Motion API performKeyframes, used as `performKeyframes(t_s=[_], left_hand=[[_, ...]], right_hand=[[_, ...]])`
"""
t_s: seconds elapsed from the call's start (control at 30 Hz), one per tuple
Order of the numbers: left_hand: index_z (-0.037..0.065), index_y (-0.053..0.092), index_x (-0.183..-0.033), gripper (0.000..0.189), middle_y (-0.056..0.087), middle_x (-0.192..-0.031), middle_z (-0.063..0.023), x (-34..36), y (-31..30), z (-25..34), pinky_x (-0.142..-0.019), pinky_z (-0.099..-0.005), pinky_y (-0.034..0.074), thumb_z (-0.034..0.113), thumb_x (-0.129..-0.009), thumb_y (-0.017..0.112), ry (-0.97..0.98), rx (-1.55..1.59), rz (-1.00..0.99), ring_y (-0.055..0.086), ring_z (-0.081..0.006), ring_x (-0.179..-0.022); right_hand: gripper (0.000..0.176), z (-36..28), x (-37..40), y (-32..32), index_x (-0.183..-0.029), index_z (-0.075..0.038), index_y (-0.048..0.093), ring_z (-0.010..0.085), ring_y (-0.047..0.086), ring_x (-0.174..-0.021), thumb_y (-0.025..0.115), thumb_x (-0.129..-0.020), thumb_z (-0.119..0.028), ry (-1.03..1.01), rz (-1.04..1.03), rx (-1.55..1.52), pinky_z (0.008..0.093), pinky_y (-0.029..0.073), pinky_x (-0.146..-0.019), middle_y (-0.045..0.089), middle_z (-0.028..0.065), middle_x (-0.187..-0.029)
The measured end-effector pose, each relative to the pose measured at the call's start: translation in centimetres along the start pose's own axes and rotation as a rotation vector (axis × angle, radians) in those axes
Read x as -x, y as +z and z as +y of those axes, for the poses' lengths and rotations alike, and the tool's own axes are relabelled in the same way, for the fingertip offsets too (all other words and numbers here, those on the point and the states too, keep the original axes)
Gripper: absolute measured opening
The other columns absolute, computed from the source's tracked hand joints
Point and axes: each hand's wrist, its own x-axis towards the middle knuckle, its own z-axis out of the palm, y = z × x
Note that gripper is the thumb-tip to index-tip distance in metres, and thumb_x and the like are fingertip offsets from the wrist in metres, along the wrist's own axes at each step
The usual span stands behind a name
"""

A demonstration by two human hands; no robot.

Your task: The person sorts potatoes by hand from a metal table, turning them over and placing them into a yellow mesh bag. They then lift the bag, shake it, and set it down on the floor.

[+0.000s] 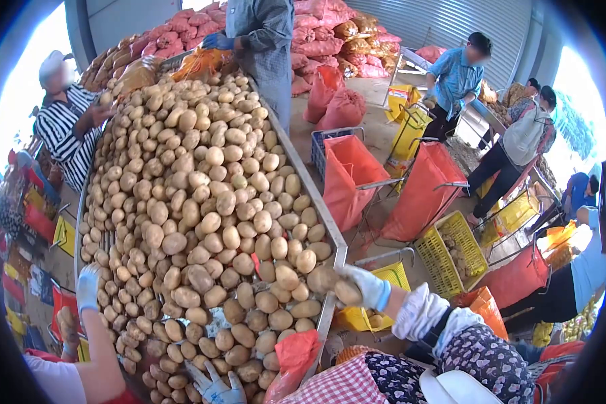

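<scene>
At the bottom edge, left of centre, my left hand wears a pale glove with blue on it. Its fingers are spread over the potatoes heaped on a metal-edged sorting table, and nothing is gripped in it. I cannot see my right hand. Red cloth lies near the table's lower right edge. Close by on the right, a co-worker's gloved hand holds potatoes over the rim. To the left, another co-worker's gloved hand reaches over the heap, and a hand beside it holds a potato.
Two people stand at the table's far side and left. Open red bags on stands and a yellow crate holding potatoes are to the right. More people work beyond them. Filled sacks are piled at the back.
</scene>
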Motion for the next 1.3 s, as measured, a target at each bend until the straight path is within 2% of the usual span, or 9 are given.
performKeyframes(t_s=[0.27, 0.37, 0.4, 0.47, 0.63, 0.73, 0.87, 1.1, 1.3], left_hand=[[0.008, 0.052, -0.133, 0.051, 0.036, -0.145, -0.0252, -0.1, -0.2, 0.9, -0.1, -0.051, 0.039, 0.036, -0.09, 0.053, -0.018, -0.086, 0.041, 0.045, -0.0449, -0.121], [0.01, 0.053, -0.132, 0.048, 0.037, -0.145, -0.0247, 0.0, 0.9, 0.4, -0.097, -0.05, 0.042, 0.032, -0.089, 0.056, 0.009, -0.07, 0.085, 0.047, -0.0445, -0.119], [0.011, 0.053, -0.131, 0.047, 0.037, -0.145, -0.0246, 0.1, 1.7, -0.3, -0.096, -0.0497, 0.043, 0.03, -0.089, 0.057, 0.03, -0.079, 0.142, 0.048, -0.0442, -0.118], [0.011, 0.053, -0.132, 0.048, 0.037, -0.145, -0.0245, 0.3, 2.1, -1.1, -0.097, -0.0496, 0.042, 0.03, -0.089, 0.057, 0.035, -0.052, 0.163, 0.048, -0.044, -0.119], [0.013, 0.052, -0.133, 0.048, 0.037, -0.145, -0.0242, -0.3, 1.2, -0.6, -0.099, -0.0495, 0.04, 0.03, -0.088, 0.058, -0.025, 0.002, 0.175, 0.047, -0.0436, -0.12], [0.014, 0.052, -0.134, 0.049, 0.037, -0.144, -0.0241, 0.2, 1.5, -0.4, -0.1, -0.0494, 0.039, 0.029, -0.088, 0.058, -0.043, 0.006, 0.133, 0.046, -0.0434, -0.121], [0.018, 0.038, -0.145, 0.061, 0.028, -0.152, -0.0167, -0.3, 2.6, -1.5, -0.111, -0.0467, 0.027, 0.041, -0.091, 0.053, -0.257, 0.02, 0.247, 0.031, -0.0365, -0.136], [0.005, 0.047, -0.136, 0.056, 0.043, -0.14, -0.0225, -3.7, 2.5, -6.4, -0.108, -0.0493, 0.028, 0.038, -0.091, 0.05, -0.403, -0.347, 0.307, 0.039, -0.0397, -0.13], [0.01, 0.037, -0.143, 0.062, 0.028, -0.148, -0.0264, 1.6, 0.7, -5.4, -0.113, -0.0527, 0.017, 0.037, -0.09, 0.051, -0.276, -0.087, 0.059, 0.024, -0.0446, -0.137]], right_hand=[[0.051, -0.8, 2.9, -7.4, -0.131, 0.0, 0.046, 0.0244, 0.066, -0.074, 0.042, -0.098, -0.039, 0.296, -0.173, -0.12, 0.0347, 0.057, -0.061, 0.064, 0.0172, -0.111], [0.043, -6.7, 1.0, -7.0, -0.11, 0.001, 0.059, 0.021, 0.063, -0.071, 0.046, -0.096, -0.037, 0.047, -0.126, 0.18, 0.0316, 0.052, -0.063, 0.065, 0.0126, -0.097], [0.037, -9.2, -1.0, -8.3, -0.097, 0.001, 0.062, 0.0211, 0.06, -0.068, 0.048, -0.095, -0.033, -0.365, -0.076, 1.023, 0.0321, 0.051, -0.062, 0.064, 0.009, -0.084], [0.037, -18.5, -7.2, -12.5, -0.086, -0.002, 0.062, 0.0256, 0.059, -0.064, 0.054, -0.089, -0.037, -0.22, -0.242, -0.135, 0.0368, 0.052, -0.057, 0.064, 0.0103, -0.081], [0.083, -30.2, -9.3, -3.7, -0.142, -0.008, 0.026, 0.0422, 0.056, -0.102, 0.051, -0.085, -0.063, -0.555, 0.464, -0.173, 0.051, 0.052, -0.079, 0.036, 0.0234, -0.132], [0.081, -23.5, -11.1, -1.2, -0.149, -0.015, 0.023, 0.0403, 0.049, -0.119, 0.051, -0.087, -0.06, -0.422, 0.294, 0.197, 0.0515, 0.048, -0.087, 0.027, 0.0176, -0.149], [0.034, -10.6, -11.3, 2.9, -0.118, -0.005, 0.06, 0.0197, 0.061, -0.098, 0.059, -0.091, -0.024, -0.754, 0.23, 0.686, 0.0299, 0.048, -0.087, 0.066, 0.0094, -0.107], [0.036, 1.1, -6.9, 10.5, -0.117, -0.01, 0.062, 0.0355, 0.064, -0.089, 0.06, -0.086, -0.028, -0.924, -0.242, 1.536, 0.041, 0.051, -0.081, 0.067, 0.019, -0.097], [0.041, 8.5, -6.1, 14.6, -0.12, -0.012, 0.061, 0.0332, 0.063, -0.097, 0.055, -0.09, -0.038, -0.242, -0.37, 1.92, 0.0419, 0.05, -0.086, 0.066, 0.0198, -0.102]])
